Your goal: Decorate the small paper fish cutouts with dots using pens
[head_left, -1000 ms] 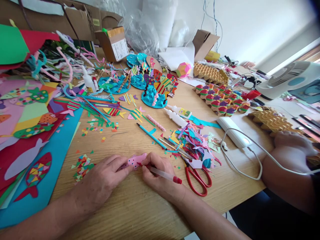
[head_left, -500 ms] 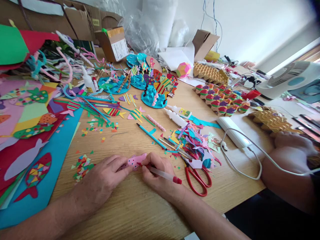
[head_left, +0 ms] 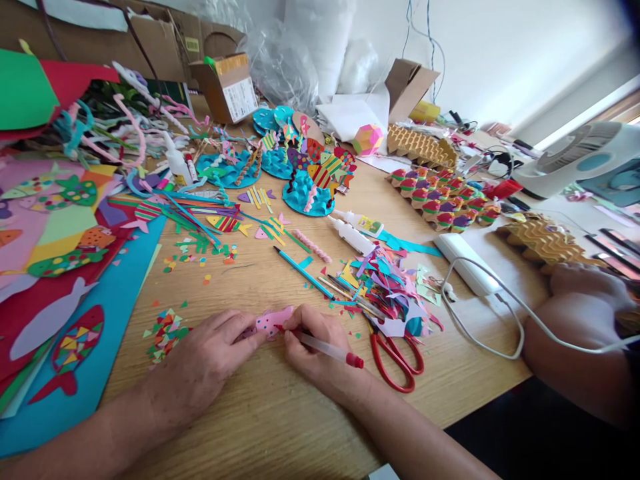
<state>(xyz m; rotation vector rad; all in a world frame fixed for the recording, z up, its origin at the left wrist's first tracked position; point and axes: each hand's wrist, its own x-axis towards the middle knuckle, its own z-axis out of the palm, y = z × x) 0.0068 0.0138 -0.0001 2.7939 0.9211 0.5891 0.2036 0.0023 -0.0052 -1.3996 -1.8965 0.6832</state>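
Observation:
My left hand (head_left: pixel 205 363) rests on the wooden table (head_left: pixel 280 427), its fingertips pressing down a small pink paper fish with dots (head_left: pixel 273 321). My right hand (head_left: pixel 315 347) is closed round a clear pen with a red cap (head_left: pixel 327 349), and the pen's tip touches the pink fish. Red-handled scissors (head_left: pixel 395 357) lie just right of my right hand. A heap of coloured paper scraps (head_left: pixel 390 287) sits beyond the scissors.
Coloured paper sheets with fish shapes (head_left: pixel 55 280) cover the left. Blue paper reef models (head_left: pixel 300 177), glue bottles (head_left: pixel 353 230), a blue pencil (head_left: pixel 303 272), a white power bank with cable (head_left: pixel 467 263) and painted egg trays (head_left: pixel 443 200) lie further back. Another person's arm (head_left: pixel 580 333) is at the right.

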